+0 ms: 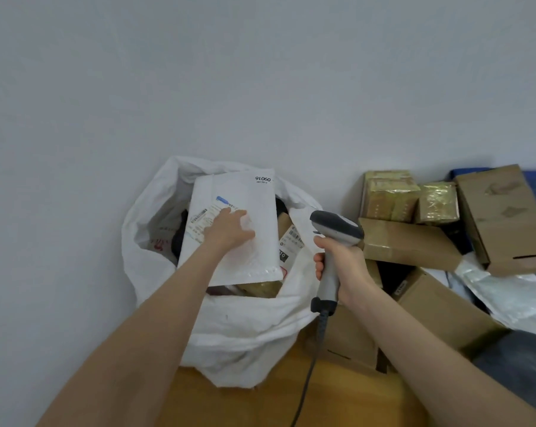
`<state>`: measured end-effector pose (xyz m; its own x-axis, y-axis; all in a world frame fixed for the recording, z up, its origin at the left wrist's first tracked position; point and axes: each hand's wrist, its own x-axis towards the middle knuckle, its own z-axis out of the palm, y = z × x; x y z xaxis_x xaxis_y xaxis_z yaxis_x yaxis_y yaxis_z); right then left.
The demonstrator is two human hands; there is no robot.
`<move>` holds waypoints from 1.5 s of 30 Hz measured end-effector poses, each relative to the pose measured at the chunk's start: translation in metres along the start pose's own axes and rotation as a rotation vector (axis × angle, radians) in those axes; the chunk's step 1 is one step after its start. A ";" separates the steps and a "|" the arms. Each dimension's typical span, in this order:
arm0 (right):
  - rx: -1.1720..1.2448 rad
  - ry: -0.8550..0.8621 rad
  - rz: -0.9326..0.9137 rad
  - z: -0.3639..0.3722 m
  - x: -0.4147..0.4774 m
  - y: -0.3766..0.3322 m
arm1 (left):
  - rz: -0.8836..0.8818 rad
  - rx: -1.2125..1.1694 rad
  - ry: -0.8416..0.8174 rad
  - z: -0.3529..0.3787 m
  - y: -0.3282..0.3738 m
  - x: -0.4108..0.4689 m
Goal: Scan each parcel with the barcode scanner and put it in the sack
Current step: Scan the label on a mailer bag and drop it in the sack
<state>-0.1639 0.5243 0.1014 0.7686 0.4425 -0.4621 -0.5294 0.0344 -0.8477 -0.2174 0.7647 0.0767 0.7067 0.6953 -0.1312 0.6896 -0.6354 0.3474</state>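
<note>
Head view. Your left hand (229, 231) lies on the upper face of a white padded envelope (260, 208), the parcel of this step. The fingers (246, 234) are released: straight, spread and flat on the envelope near its middle, just right of the printed barcode label (200, 220). They point away from you and a little to the right. The far edge and the near edge of the envelope both extend past the hand.

The envelope sits tilted across the open mouth of the white sack (239, 334), resting on the parcels already inside. One of these, a brown box with its own label (291, 238), shows just beside the envelope's right edge. The sack stands on the wooden floor (245, 405) against the pale wall (260, 72).

Your right hand (343, 260) is clenched round the handle of the barcode scanner (337, 224), with its fingers (319, 265) wrapped about the grip. The scanner head points left, toward the envelope, and is apart from it. Its cable (310, 374) hangs down toward the floor.

A heap of cardboard boxes (408, 245) lies to the right of the sack.
</note>
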 end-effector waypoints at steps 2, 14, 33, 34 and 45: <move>0.013 -0.007 0.005 -0.020 -0.011 0.001 | 0.049 0.031 0.151 0.001 0.023 -0.021; 0.081 0.011 0.101 -0.248 -0.084 0.036 | 0.390 -0.091 0.317 0.132 0.221 -0.197; 0.085 0.323 0.133 -0.463 -0.121 0.052 | 0.656 0.640 -0.562 0.360 0.330 -0.346; 0.086 0.319 0.129 -0.464 -0.121 0.051 | 0.674 0.587 -0.550 0.358 0.329 -0.343; 0.143 0.279 -0.002 -0.459 -0.136 0.010 | 0.280 -0.206 -0.223 0.218 0.324 -0.289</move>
<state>-0.1086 0.0529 0.0362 0.8283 0.1796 -0.5308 -0.5575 0.1695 -0.8127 -0.1639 0.2851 0.0246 0.8953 0.4006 -0.1950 0.4354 -0.6935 0.5741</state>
